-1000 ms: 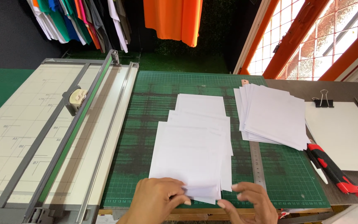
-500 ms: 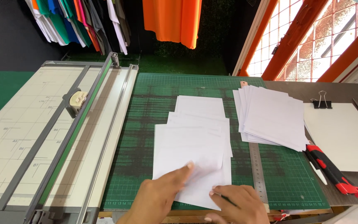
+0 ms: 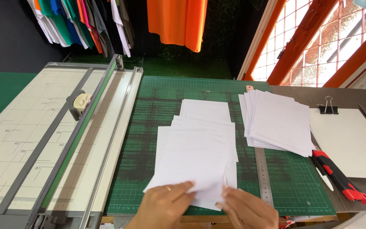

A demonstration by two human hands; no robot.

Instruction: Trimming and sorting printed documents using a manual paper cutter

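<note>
Both my hands rest at the near edge of a loose pile of white paper sheets (image 3: pixel 198 148) lying on a green cutting mat (image 3: pixel 157 106). My left hand (image 3: pixel 166 205) lies flat with its fingers on the near left corner of the top sheet. My right hand (image 3: pixel 246 208) pinches the near right edge of the same sheets. The top sheet sits slightly skewed over the others. A second fanned stack of white sheets (image 3: pixel 278 121) lies to the right, partly over a steel ruler (image 3: pixel 262 174).
A large grey paper trimmer (image 3: pixel 34 140) with a sliding cutter head (image 3: pixel 80 103) fills the left. At the right lie a red and black utility knife (image 3: pixel 339 178), a white pen (image 3: pixel 323 178) and a board with a binder clip (image 3: pixel 328 108). Clothes hang behind.
My left hand has drawn back from the middle of the top sheet to its near left corner. The top sheet has turned slightly askew. My right hand stays at the near edge.
</note>
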